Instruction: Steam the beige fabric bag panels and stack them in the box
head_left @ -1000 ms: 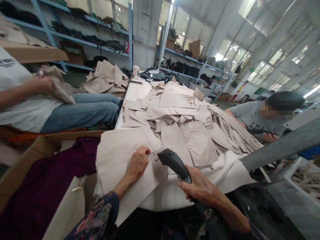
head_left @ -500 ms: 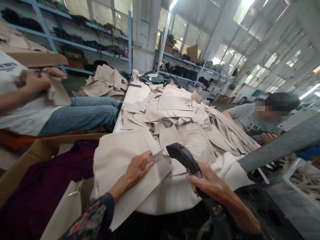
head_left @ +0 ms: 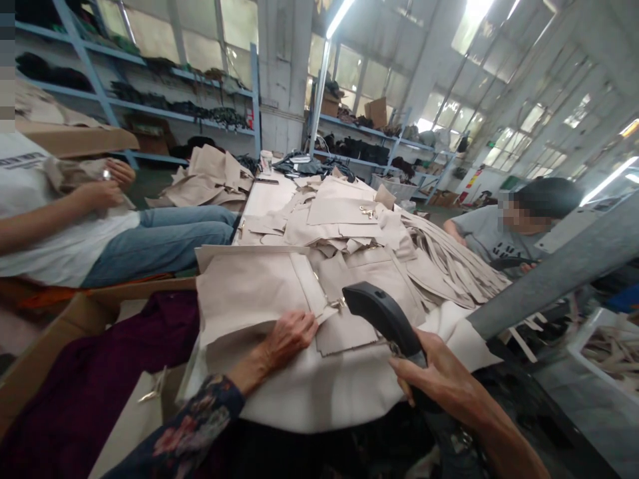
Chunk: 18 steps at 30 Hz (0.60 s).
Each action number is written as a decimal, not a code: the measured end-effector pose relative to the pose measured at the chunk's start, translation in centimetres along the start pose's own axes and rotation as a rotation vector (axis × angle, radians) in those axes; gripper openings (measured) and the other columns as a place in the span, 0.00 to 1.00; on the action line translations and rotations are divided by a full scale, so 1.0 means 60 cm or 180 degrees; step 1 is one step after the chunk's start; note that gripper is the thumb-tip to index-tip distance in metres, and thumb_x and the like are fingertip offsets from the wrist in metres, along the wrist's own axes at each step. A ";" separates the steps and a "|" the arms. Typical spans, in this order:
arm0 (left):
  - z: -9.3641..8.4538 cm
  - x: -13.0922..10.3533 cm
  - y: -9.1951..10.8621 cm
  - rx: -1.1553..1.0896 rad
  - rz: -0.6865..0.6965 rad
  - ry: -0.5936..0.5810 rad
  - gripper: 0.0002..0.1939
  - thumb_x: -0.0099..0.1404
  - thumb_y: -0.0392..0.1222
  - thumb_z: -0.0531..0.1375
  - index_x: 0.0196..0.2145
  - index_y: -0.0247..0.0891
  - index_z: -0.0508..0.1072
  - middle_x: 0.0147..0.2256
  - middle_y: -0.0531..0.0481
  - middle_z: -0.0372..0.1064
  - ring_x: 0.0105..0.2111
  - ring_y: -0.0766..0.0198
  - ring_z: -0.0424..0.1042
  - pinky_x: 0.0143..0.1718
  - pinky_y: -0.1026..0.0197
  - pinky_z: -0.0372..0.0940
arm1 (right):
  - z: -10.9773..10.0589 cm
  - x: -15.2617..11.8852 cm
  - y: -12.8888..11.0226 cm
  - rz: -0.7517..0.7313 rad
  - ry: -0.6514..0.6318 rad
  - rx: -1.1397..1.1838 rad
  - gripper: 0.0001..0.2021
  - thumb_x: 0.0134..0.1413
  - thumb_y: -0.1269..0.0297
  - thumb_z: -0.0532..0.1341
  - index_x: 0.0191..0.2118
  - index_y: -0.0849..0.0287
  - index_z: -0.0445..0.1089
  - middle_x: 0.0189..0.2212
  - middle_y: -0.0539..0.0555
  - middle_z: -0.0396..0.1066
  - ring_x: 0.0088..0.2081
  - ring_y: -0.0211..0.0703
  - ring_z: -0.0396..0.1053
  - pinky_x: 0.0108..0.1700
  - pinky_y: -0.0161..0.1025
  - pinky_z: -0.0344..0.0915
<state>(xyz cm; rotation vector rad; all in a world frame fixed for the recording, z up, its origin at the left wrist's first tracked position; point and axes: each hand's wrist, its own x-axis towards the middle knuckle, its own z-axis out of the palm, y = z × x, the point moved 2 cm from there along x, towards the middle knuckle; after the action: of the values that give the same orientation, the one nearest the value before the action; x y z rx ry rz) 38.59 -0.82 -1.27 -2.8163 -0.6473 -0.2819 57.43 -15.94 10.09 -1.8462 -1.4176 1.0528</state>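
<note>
My left hand (head_left: 292, 339) pinches the near edge of a beige fabric panel (head_left: 249, 286) that lies on the pile in front of me. A small metal fitting (head_left: 339, 303) shows at the panel's right corner, just left of the black tool's tip. My right hand (head_left: 432, 369) is wrapped round the handle of this curved black tool (head_left: 382, 309). More beige pieces (head_left: 344, 199) are heaped behind, one bearing a gold-coloured clasp (head_left: 367, 212).
At the left are an open cardboard box (head_left: 80, 319) with dark purple cloth (head_left: 120, 372) and a seated person (head_left: 64, 213) handling beige fabric. Another person (head_left: 499, 226) sits at the right, beyond a slanted grey post (head_left: 564, 273). A clear bin (head_left: 584, 372) stands at right.
The panel under my left hand has swung up and left to lie flatter on the pile. My left hand has shifted slightly right, and my right hand with the black tool also moved a little right.
</note>
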 end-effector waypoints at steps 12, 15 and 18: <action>0.067 -0.053 0.060 -0.0812 -0.1199 0.0804 0.18 0.60 0.25 0.48 0.47 0.28 0.66 0.38 0.39 0.68 0.41 0.54 0.67 0.46 0.53 0.64 | 0.085 0.034 0.040 0.0152 -0.0393 -0.0342 0.05 0.47 0.71 0.55 0.33 0.59 0.58 0.17 0.43 0.63 0.16 0.34 0.65 0.16 0.27 0.61; 0.069 -0.055 0.050 -0.1374 -0.1762 0.1027 0.18 0.59 0.24 0.46 0.46 0.30 0.64 0.37 0.41 0.70 0.39 0.57 0.70 0.43 0.57 0.66 | 0.112 0.057 0.044 0.0160 -0.0297 -0.0446 0.05 0.47 0.69 0.55 0.33 0.59 0.57 0.18 0.44 0.62 0.16 0.34 0.66 0.15 0.28 0.61; 0.068 -0.051 0.042 -0.1867 -0.2297 0.1019 0.15 0.61 0.25 0.46 0.44 0.32 0.62 0.33 0.43 0.71 0.34 0.58 0.72 0.36 0.59 0.66 | 0.130 0.077 0.043 0.0186 -0.0216 -0.0465 0.06 0.47 0.68 0.55 0.33 0.60 0.57 0.19 0.45 0.62 0.16 0.36 0.66 0.15 0.29 0.62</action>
<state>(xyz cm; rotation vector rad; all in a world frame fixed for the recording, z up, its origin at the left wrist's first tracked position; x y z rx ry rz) 37.53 -3.14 -6.37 -2.7869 -1.7032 -1.1859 52.66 -12.33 2.78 -1.9831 -1.5241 1.0749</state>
